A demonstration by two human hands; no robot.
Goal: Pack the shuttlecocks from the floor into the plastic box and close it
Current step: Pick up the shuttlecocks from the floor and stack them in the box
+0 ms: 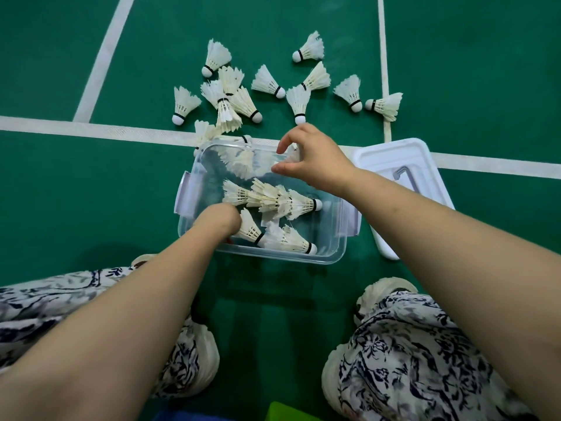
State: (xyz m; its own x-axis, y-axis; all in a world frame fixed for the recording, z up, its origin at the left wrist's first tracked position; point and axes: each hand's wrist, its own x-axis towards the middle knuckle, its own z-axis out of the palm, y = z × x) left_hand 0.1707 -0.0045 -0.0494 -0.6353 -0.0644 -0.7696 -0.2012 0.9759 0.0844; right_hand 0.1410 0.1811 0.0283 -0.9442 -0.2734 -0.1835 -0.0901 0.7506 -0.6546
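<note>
A clear plastic box (329, 258) stands on the green floor in front of me with several white feather shuttlecocks (282, 203) lying inside. My left hand (218, 221) reaches down into the box's near left corner, its fingers closed around a shuttlecock (250, 227). My right hand (315, 156) hovers over the box's far right corner, pinching a white shuttlecock (292, 154) between thumb and fingers. Several more shuttlecocks (299, 101) lie scattered on the floor beyond the box. The white lid (394, 156) lies upside down to the right of the box.
White court lines (91, 129) cross the floor behind the box. My knees in patterned trousers (409, 360) and white shoes (385, 288) flank the space near the box. A green and blue object (285, 413) peeks in at the bottom edge.
</note>
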